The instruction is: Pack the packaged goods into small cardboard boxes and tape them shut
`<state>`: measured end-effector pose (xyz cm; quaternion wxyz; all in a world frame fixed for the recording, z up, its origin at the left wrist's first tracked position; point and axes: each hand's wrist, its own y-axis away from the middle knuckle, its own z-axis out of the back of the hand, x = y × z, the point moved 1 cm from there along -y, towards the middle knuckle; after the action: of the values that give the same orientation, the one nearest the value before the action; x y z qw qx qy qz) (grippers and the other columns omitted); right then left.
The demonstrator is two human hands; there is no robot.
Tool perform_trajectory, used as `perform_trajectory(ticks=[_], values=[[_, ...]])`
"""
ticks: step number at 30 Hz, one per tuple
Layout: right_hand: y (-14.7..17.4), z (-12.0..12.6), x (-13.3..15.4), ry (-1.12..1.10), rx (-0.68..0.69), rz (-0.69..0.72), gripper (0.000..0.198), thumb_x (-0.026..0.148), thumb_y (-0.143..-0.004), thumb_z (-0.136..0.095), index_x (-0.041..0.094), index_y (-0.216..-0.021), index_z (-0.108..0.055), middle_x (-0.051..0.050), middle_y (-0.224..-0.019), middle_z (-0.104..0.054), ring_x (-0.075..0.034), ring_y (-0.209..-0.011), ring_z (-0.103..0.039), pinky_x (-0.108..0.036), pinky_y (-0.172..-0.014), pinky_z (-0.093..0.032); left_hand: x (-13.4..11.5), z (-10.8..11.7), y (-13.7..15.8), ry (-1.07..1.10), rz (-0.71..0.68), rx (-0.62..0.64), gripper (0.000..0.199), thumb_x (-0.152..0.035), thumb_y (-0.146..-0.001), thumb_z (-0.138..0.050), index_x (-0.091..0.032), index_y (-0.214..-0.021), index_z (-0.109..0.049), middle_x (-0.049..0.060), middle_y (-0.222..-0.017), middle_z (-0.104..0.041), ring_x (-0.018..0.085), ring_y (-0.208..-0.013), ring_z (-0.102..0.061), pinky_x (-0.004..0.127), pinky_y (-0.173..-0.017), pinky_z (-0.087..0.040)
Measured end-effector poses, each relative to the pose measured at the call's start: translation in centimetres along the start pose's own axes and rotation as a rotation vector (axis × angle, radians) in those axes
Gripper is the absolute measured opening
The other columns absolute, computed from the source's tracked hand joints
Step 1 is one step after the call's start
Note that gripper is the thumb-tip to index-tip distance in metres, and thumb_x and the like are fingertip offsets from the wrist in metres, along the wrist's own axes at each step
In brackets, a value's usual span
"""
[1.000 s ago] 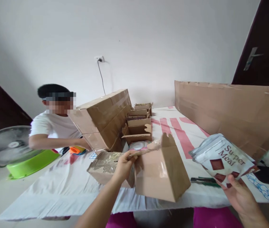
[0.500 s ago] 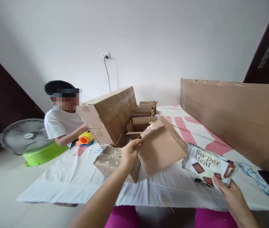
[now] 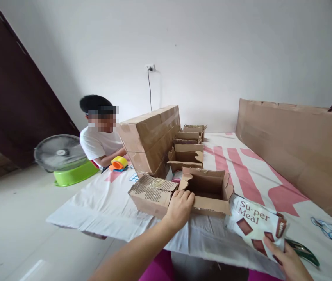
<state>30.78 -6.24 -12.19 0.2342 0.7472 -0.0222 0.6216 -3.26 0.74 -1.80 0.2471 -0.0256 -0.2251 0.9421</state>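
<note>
My left hand (image 3: pixel 180 207) curls its fingers over the near left corner of an open cardboard box (image 3: pixel 213 205), which stands upright on the table with its inside facing up. Between the thumb and fingers of my right hand (image 3: pixel 286 253) is a white plastic packet (image 3: pixel 250 222) printed "Su-per Meal" with brown squares. The packet's far left corner is close to the box's right side. A flatter box with a torn, ribbed top (image 3: pixel 154 191) sits against the left of the open box. Partly behind my right hand lies a dark green curved tool (image 3: pixel 303 251).
Several open boxes (image 3: pixel 186 154) run in a row toward the wall beside stacked closed cartons (image 3: pixel 150 144). A long cardboard panel (image 3: pixel 295 152) stands at right. Past the cartons sits a person (image 3: pixel 101 144) near tape rolls (image 3: pixel 119 162) and a fan (image 3: pixel 62 152).
The open box, earlier tilted up in my left hand, now rests upright on the table. My left hand has shifted to its near corner. The view has turned slightly right-to-left.
</note>
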Motion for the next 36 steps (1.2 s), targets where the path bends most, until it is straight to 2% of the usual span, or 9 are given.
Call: perform_trajectory(ticks=[3, 5, 7, 10, 12, 14, 19, 28, 36], values=[[0.5, -1.7, 0.0, -0.058, 0.032, -0.031, 0.057, 0.046, -0.052, -0.085, 0.021, -0.102, -0.072, -0.007, -0.104, -0.077, -0.035, -0.106, -0.068, -0.039, -0.084, -0.059, -1.9, -0.6, 2.4, -0.007, 0.05, -0.123, 0.045, -0.01, -0.082, -0.053, -0.015, -0.127, -0.054, 0.019, -0.127, -0.059, 0.036, -0.12, -0.051, 0.055, -0.1, -0.038], [0.6, -2.3, 0.1, -0.073, 0.036, -0.016, 0.056, 0.046, -0.052, -0.085, 0.022, -0.101, -0.072, -0.007, -0.106, -0.076, -0.035, -0.108, -0.067, -0.038, -0.084, -0.059, -3.8, -1.7, 4.4, 0.095, -0.039, -0.185, 0.047, -0.015, -0.084, -0.054, -0.02, -0.131, -0.051, 0.016, -0.134, -0.055, 0.037, -0.127, -0.045, 0.058, -0.105, -0.031], [0.5, -2.6, 0.2, -0.06, 0.047, 0.011, 0.053, 0.046, -0.052, -0.085, 0.022, -0.098, -0.073, -0.006, -0.107, -0.076, -0.035, -0.108, -0.067, -0.037, -0.084, -0.059, -5.5, -3.5, 5.6, 0.314, -0.107, -0.072, 0.048, -0.018, -0.082, -0.056, -0.024, -0.13, -0.051, 0.012, -0.131, -0.057, 0.033, -0.123, -0.049, 0.052, -0.106, -0.033], [-0.1, -2.7, 0.0, -0.061, 0.073, 0.022, 0.052, 0.048, -0.052, -0.085, 0.021, -0.095, -0.073, -0.007, -0.106, -0.076, -0.035, -0.107, -0.067, -0.036, -0.084, -0.059, -6.8, -6.7, 5.1, 0.64, 0.264, 0.189, 0.061, -0.023, -0.071, -0.068, -0.019, -0.129, -0.051, 0.014, -0.131, -0.056, 0.032, -0.123, -0.049, 0.044, -0.106, -0.038], [-0.8, -2.5, -0.5, -0.067, 0.071, 0.033, 0.053, 0.048, -0.053, -0.084, 0.021, -0.096, -0.072, -0.007, -0.106, -0.076, -0.034, -0.108, -0.067, -0.035, -0.085, -0.059, -6.7, -8.5, 3.7, 0.761, 0.591, 0.215, 0.054, -0.02, -0.071, -0.065, -0.016, -0.123, -0.052, 0.014, -0.123, -0.059, 0.029, -0.12, -0.053, 0.039, -0.104, -0.04], [-1.7, -2.2, -1.3, -0.061, 0.04, 0.033, 0.055, 0.05, -0.053, -0.084, 0.02, -0.097, -0.071, -0.007, -0.104, -0.077, -0.034, -0.108, -0.067, -0.035, -0.084, -0.059, -6.5, -9.6, 2.3, 0.798, 0.752, 0.165, 0.042, -0.016, -0.075, -0.059, -0.016, -0.117, -0.052, 0.012, -0.115, -0.061, 0.025, -0.113, -0.057, 0.035, -0.1, -0.042], [-3.5, -2.2, -2.6, -0.085, 0.018, 0.023, 0.062, 0.048, -0.05, -0.086, 0.021, -0.103, -0.069, -0.007, -0.095, -0.078, -0.035, -0.1, -0.07, -0.036, -0.079, -0.06, -6.4, -10.8, 0.7, 0.8, 0.766, 0.083, 0.036, -0.014, -0.077, -0.058, -0.018, -0.112, -0.05, 0.011, -0.116, -0.059, 0.022, -0.111, -0.057, 0.032, -0.099, -0.041], [-4.3, -4.7, -0.3, -0.026, 0.014, 0.159, 0.061, 0.044, -0.052, -0.084, 0.018, -0.105, -0.07, -0.008, -0.096, -0.078, -0.034, -0.099, -0.07, -0.037, -0.081, -0.059, -6.2, -11.7, -1.8, 0.778, 0.796, 0.029, 0.035, -0.014, -0.079, -0.057, -0.016, -0.112, -0.048, 0.012, -0.119, -0.055, 0.022, -0.115, -0.053, 0.031, -0.1, -0.037], [-6.3, -7.0, 0.3, 0.031, 0.082, 0.228, 0.058, 0.046, -0.056, -0.083, 0.017, -0.104, -0.067, -0.009, -0.099, -0.077, -0.031, -0.095, -0.071, -0.04, -0.087, -0.055, -3.4, -12.7, -4.9, 0.679, 0.902, -0.036, 0.037, -0.017, -0.078, -0.062, -0.013, -0.112, -0.049, 0.016, -0.122, -0.053, 0.029, -0.124, -0.048, 0.038, -0.106, -0.03]])
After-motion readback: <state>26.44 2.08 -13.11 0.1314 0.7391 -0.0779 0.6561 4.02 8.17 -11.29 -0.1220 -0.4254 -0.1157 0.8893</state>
